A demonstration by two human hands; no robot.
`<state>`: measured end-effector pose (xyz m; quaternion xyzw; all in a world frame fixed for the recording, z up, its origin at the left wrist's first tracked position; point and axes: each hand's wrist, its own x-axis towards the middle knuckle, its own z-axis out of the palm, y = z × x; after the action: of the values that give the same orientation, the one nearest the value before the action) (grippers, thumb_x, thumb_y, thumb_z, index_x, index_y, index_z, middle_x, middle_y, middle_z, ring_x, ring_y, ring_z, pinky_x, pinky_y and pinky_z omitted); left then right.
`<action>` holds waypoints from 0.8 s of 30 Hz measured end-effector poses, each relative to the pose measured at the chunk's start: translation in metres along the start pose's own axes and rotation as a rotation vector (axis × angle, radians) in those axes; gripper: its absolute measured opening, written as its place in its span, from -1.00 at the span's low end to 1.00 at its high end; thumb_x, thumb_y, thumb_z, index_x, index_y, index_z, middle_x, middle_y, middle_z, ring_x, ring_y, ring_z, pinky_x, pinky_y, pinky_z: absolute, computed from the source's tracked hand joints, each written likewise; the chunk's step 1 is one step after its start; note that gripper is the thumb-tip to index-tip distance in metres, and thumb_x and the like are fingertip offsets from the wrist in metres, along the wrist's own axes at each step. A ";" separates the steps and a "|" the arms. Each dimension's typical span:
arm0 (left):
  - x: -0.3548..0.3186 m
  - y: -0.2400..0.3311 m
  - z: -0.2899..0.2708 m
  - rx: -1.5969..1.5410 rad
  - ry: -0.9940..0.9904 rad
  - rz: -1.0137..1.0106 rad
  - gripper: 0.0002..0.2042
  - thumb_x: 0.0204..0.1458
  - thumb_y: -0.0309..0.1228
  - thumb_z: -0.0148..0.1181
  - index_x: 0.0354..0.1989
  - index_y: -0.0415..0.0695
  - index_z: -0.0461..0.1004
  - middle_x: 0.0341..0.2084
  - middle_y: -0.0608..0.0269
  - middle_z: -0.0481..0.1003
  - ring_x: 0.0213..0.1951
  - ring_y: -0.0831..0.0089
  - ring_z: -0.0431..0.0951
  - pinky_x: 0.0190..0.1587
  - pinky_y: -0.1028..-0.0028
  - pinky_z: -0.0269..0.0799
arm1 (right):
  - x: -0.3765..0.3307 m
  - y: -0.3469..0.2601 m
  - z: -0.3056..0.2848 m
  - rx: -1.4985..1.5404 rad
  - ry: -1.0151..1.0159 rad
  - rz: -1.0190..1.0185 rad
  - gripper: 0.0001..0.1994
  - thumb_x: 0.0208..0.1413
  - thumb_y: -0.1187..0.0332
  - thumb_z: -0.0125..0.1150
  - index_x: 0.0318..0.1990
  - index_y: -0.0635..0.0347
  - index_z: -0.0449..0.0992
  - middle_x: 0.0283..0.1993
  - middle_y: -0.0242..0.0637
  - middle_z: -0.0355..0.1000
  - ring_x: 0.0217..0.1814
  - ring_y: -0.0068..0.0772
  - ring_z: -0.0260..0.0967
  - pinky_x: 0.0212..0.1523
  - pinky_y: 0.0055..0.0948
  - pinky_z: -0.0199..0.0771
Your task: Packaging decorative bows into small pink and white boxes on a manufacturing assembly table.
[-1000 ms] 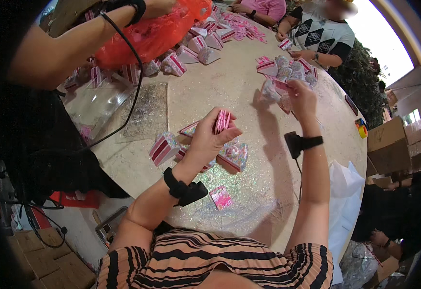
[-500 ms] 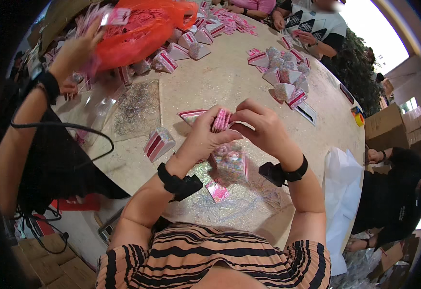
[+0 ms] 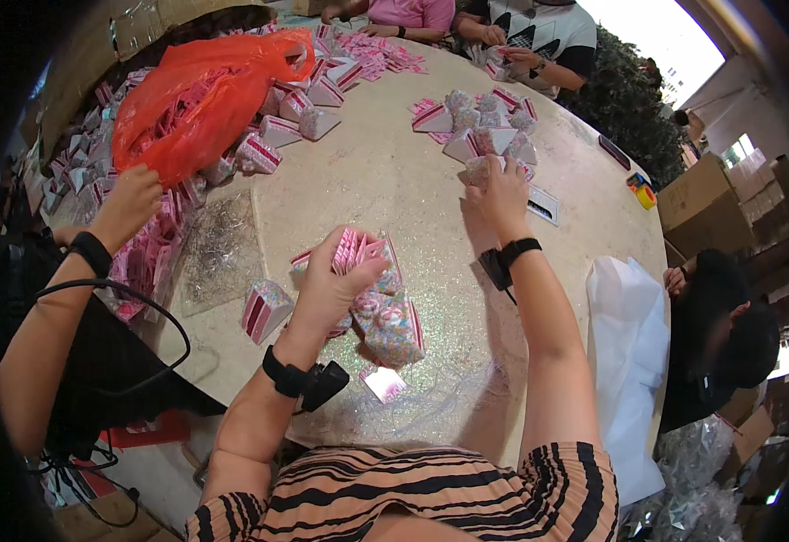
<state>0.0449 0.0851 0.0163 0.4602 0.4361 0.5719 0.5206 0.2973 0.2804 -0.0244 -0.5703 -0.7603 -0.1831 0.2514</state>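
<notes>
My left hand (image 3: 324, 287) is closed around a small stack of pink cards (image 3: 354, 250). Just below that hand, glittery cake-slice ornaments (image 3: 394, 334) with pink swirls on top cluster on the table. Farther off, my right hand (image 3: 503, 197) has its thumb and fingers on a glittery cake slice (image 3: 483, 168) at the near edge of a pile; the fingers partly cover it. Another slice with a dark red stripe (image 3: 265, 310) stands left of my left hand. A small pink-and-white card (image 3: 383, 383) lies close to me.
A red plastic bag (image 3: 223, 90) of pink pieces lies at the far left among many slices. A co-worker's hand (image 3: 132, 203) is beside it. White sheeting (image 3: 627, 343) covers the right table edge. Yellow tape (image 3: 644, 193) lies at the far right. Other people sit at the far side.
My right hand has left the pink cards and reached far right to the pile. My left hand keeps the cards, now lower. The co-worker's hand has come down from the red bag's top.
</notes>
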 end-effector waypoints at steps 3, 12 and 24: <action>-0.002 0.005 0.002 0.056 0.008 -0.067 -0.76 -0.10 -0.45 0.25 -0.24 -0.17 0.40 -0.40 0.38 0.45 -0.36 0.67 0.44 -0.32 0.65 0.35 | 0.013 0.013 0.022 0.029 -0.066 0.035 -0.42 -0.22 0.23 0.36 0.03 0.07 0.31 -0.05 -0.09 0.31 0.02 0.01 0.27 -0.07 -0.05 0.35; -0.005 0.006 0.000 -0.145 0.024 -0.042 -0.58 -0.02 -0.31 0.25 -0.02 -0.28 0.40 -0.44 0.38 0.47 -0.36 0.66 0.45 -0.24 0.64 0.34 | 0.002 0.035 0.004 0.675 -0.392 -0.079 -0.47 -0.26 0.48 0.32 -0.01 0.10 0.34 -0.07 -0.25 0.38 0.00 -0.26 0.33 -0.04 -0.28 0.34; -0.012 0.009 -0.002 -0.173 0.031 -0.087 -0.62 -0.03 -0.35 0.25 -0.06 -0.27 0.43 -0.40 0.36 0.49 -0.33 0.65 0.47 -0.21 0.61 0.39 | -0.007 -0.005 -0.053 0.300 -0.523 -0.186 -0.79 -0.14 0.30 0.19 -0.31 0.13 0.57 -0.28 -0.16 0.49 -0.15 -0.14 0.43 -0.12 -0.27 0.37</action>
<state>0.0415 0.0728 0.0243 0.3852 0.4127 0.5912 0.5761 0.3030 0.2433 0.0138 -0.4824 -0.8667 0.0618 0.1108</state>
